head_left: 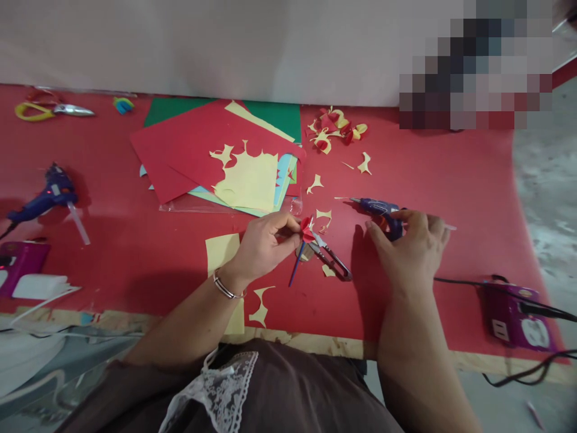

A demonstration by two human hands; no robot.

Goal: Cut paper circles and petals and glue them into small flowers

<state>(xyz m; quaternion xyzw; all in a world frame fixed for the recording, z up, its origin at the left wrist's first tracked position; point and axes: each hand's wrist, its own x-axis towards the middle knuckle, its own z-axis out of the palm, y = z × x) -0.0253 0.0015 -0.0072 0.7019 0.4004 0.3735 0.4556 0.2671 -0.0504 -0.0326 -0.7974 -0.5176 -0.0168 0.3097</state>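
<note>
Between its thumb and fingertips, my left hand point(273, 240) pinches a small red paper flower point(307, 230). Just beyond the flower lie small scissors point(332, 255) with dark handles and a thin blue stick point(295, 266), over a roundish object I cannot make out. To the right, my right hand point(415, 246) has its thumb and fingers around the back of a blue hot glue gun point(377, 208). The gun's nozzle points left, and a clear glue stick point(445, 227) pokes out behind. A strip of pale yellow paper point(222, 248) lies partly under my left wrist.
Stacked coloured sheets point(189, 144) and a cut yellow sheet point(252, 180) lie at the back. Red and yellow paper pieces point(336, 123) are heaped beside them. A second glue gun point(51, 193), yellow-handled scissors point(54, 110) and purple power boxes point(514, 313) sit toward the sides, with cables.
</note>
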